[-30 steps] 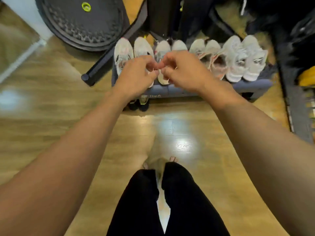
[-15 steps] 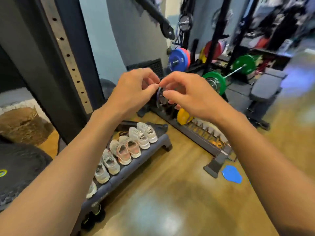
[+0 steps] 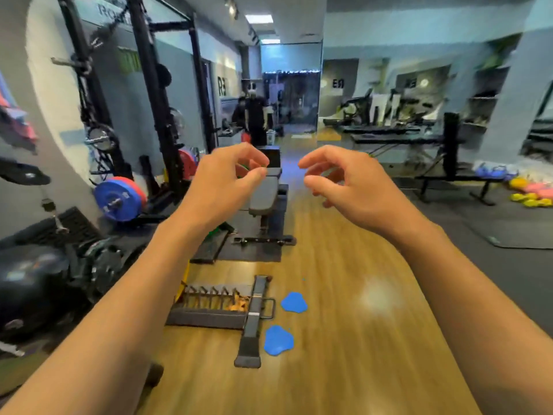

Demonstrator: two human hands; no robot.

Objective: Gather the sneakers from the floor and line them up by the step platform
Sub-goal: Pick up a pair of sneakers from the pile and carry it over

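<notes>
1. Both hover apart above the floor [image 3: 344, 354]: left hand [image 3: 221, 187] and right hand [image 3: 356, 187].
2. Left hand: fingers curled, thumb tip meeting forefinger, nothing visible between them.
3. Right hand: fingers loosely curled, empty.
4. Sneakers: out of view, so I cannot tell where they are.
5. Near, two blue pads [image 3: 294, 302] lie right of a rack [image 3: 215, 307].

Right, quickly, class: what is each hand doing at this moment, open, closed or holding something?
Left hand: closed, thumb against curled forefinger, nothing visible in its grip.
Right hand: open, fingers loosely curled, holding nothing.
</notes>
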